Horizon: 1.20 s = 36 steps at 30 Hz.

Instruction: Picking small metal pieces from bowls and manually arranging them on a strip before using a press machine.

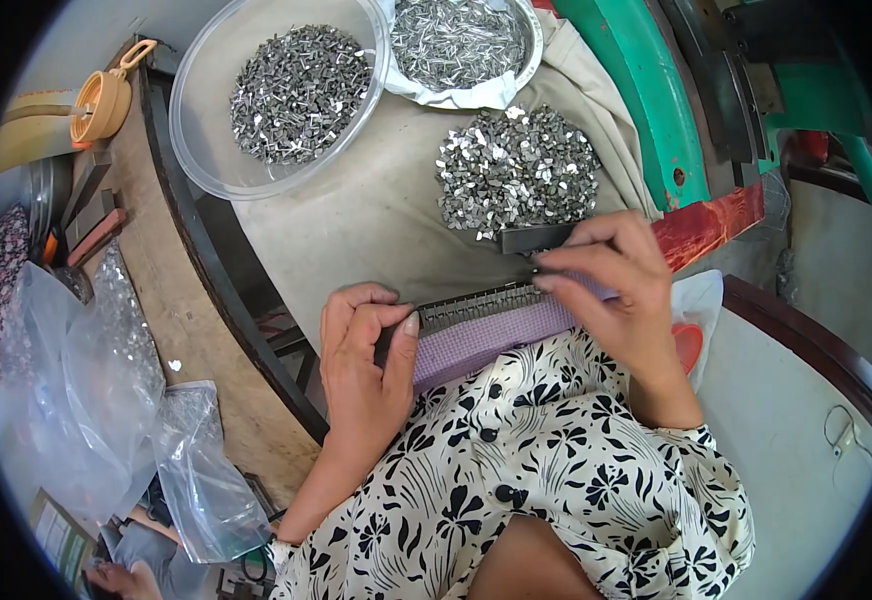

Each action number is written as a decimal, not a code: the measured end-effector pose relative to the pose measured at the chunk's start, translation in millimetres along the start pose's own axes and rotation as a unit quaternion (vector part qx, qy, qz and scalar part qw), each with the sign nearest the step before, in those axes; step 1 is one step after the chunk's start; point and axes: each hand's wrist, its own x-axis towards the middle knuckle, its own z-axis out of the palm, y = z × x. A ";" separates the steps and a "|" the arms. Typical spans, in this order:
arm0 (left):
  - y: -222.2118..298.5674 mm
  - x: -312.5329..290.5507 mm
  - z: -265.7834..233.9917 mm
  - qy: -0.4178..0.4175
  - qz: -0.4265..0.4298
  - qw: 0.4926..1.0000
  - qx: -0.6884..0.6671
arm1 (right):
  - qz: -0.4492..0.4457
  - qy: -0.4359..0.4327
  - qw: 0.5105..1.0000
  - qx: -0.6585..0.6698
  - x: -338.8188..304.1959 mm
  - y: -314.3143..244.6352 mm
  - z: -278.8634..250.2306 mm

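My left hand [366, 365] is closed on the left end of a long, dark metal strip [486, 305] with a row of slots or small upright pieces along it. The strip lies along a purple checked cloth pad [491, 340] close to my body. Over the strip's right end, my right hand [611, 290] is pinched, with a small dark metal piece at its fingertips, partly hidden. A flat dark rectangular bar [536, 238] lies just beyond those fingers. Behind it is a loose heap of small shiny metal pieces [518, 170] on a grey-beige cloth [356, 230].
A clear round tub [191, 150] of small metal bits stands at the back left; beside it, a lined bowl [534, 60] holds thin metal pins. Green machinery [646, 100] borders the right. On the left, a wooden bench [171, 270] carries plastic bags [86, 390]. Another person [146, 570] shows at lower left.
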 end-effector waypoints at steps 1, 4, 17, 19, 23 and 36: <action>0.1 0.4 0.1 -0.001 0.001 1.000 -0.002 | 0.013 0.018 1.000 -0.012 -1.3 3.6 -3.6; 0.1 1.1 -0.4 -0.002 0.007 1.000 0.000 | 0.056 0.034 0.997 -0.042 -3.6 12.7 -9.1; 0.3 0.3 -1.5 -0.001 0.008 1.000 0.001 | 0.036 0.003 0.999 -0.028 -10.1 10.3 -15.9; 0.7 0.3 -1.2 -0.002 0.009 1.000 0.002 | 0.038 -0.015 0.999 0.021 -13.0 5.5 -12.6; 2.3 0.9 -0.9 -0.001 0.006 1.000 0.002 | 0.032 -0.032 0.999 0.029 -15.3 5.2 -0.6; 0.3 -0.6 -0.7 0.005 0.009 1.000 -0.002 | 0.084 0.060 0.994 -0.022 -9.0 12.0 -10.4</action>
